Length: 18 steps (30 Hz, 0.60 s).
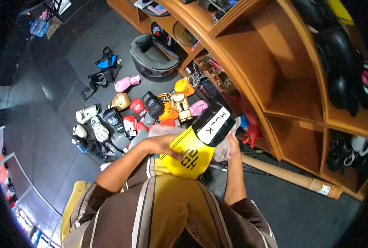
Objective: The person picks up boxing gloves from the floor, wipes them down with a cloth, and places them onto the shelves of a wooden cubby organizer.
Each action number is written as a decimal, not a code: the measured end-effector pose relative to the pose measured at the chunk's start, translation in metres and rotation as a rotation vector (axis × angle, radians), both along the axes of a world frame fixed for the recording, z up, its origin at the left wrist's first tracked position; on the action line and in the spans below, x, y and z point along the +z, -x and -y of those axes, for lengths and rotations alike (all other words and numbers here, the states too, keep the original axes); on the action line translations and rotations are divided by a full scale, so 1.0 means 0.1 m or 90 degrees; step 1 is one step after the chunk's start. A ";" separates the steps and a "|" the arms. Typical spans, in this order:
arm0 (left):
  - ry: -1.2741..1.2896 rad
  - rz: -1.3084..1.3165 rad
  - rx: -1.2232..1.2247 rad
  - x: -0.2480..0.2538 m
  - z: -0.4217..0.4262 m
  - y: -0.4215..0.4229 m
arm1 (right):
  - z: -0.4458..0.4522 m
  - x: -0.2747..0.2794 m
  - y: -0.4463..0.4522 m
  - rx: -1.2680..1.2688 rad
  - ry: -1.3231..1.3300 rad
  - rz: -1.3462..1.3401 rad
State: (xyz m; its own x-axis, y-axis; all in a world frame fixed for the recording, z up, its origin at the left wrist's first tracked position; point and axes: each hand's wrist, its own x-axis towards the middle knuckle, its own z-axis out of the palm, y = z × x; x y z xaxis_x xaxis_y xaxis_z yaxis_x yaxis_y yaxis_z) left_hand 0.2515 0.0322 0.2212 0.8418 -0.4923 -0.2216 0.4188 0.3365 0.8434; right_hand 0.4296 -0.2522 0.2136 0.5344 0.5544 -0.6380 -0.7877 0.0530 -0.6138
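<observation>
1. A yellow-and-black boxing glove [191, 155] is held in front of the wearer's striped shirt [167, 211], just right of the middle of the frame. Its yellow part is toward the shirt; the black cuff, with a white lettered patch, points to the upper right.
2. The left hand [164, 144] grips the yellow part from the left, thumb on top and fingers out of sight beneath.
3. The right hand [233, 145] is partly closed at the cuff's right side, against pale crumpled material [222, 150]; its exact grip cannot be told.
4. Beyond the glove, a loose pile of boxing gloves [154, 105] in red, black, white, gold, orange and pink lies on the dark floor [47, 136], left of and around the middle of the frame.
5. Above the pile stands a black, curved padded item [153, 62]; to its left lies blue-and-black gear [106, 62].
6. Wooden shelving [250, 58] curves across the upper right, with a cardboard tube [285, 175] on the floor below it.
7. A blue water jug [38, 27] is at the upper left.
</observation>
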 end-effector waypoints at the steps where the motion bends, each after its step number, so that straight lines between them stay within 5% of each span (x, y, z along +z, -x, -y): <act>1: 0.022 -0.051 0.022 0.16 0.01 -0.09 | -0.05 0.14 -0.02 -0.029 0.050 0.056; 4: 0.007 -0.080 0.145 0.42 0.05 -0.21 | -0.27 0.73 -0.12 -0.106 0.259 0.219; 8: -0.114 -0.045 0.234 0.46 -0.01 -0.39 | -0.55 1.58 0.06 -0.200 0.071 0.386; 11: -0.144 0.010 0.244 0.62 -0.05 -0.53 | -0.88 1.80 0.34 -0.047 0.018 0.585; 12: -0.178 0.024 0.239 0.75 -0.06 -0.57 | -1.03 1.77 0.41 0.086 0.125 0.773; 13: -0.384 0.138 0.255 0.88 -0.04 -0.58 | -1.18 1.75 0.48 0.187 0.226 0.970; 14: -0.423 0.214 0.299 0.96 0.02 -0.58 | -1.24 1.75 0.48 0.357 0.494 1.189; 17: -0.514 0.235 0.182 1.48 -0.12 -0.59 | -1.34 1.47 0.12 0.191 0.266 1.089; 18: -0.488 0.264 0.184 1.29 -0.17 -0.59 | -1.42 1.51 -0.02 0.161 0.264 1.055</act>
State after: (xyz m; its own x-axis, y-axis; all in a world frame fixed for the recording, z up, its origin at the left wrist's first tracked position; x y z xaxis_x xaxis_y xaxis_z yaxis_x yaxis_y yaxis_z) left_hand 0.3102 0.0491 0.3499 0.9942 -0.0929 -0.0536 0.0199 -0.3316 0.9432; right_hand 0.4313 -0.1101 0.3651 0.6506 0.6756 0.3468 0.6833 -0.3215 -0.6556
